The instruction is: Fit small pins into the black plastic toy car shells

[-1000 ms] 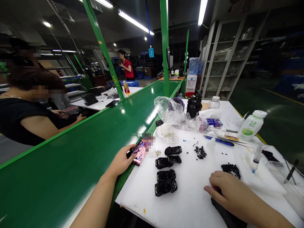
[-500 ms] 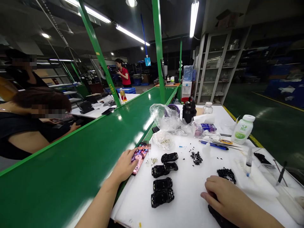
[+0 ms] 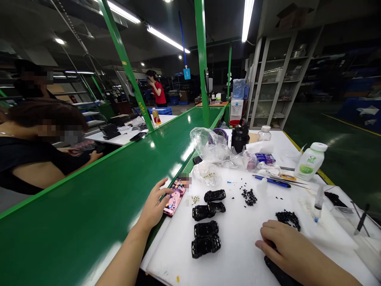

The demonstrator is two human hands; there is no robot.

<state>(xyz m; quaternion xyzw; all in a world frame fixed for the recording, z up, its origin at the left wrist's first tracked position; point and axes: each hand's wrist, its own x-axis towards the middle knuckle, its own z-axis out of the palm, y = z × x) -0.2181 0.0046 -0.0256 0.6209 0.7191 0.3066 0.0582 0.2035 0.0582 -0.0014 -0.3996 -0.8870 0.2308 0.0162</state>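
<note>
My left hand [image 3: 155, 203] is at the left edge of the white table [image 3: 238, 246], fingers apart over a lit phone [image 3: 176, 198]. My right hand [image 3: 275, 240] rests curled on the table at the right, partly over a black object [image 3: 275, 272]; whether its fingers hold anything is hidden. Several black toy car bodies [image 3: 206, 246] stand in a column between my hands. Small black parts lie in one pile [image 3: 249, 197] beyond them and another pile [image 3: 288, 219] just past my right hand. Tiny pale pieces [image 3: 195, 200] lie beside the phone.
A green conveyor surface [image 3: 119, 190] runs along the left. Farther back are plastic bags [image 3: 208, 149], a black bottle [image 3: 239, 137], a white bottle [image 3: 311, 162], a blue pen [image 3: 272, 181] and a syringe [image 3: 318, 204]. People [image 3: 29, 159] are beyond the conveyor.
My left hand's fingers have lifted and spread over the phone. My right hand keeps its curled pose. The view has shifted slightly, and the distant person in red has raised a hand towards the head.
</note>
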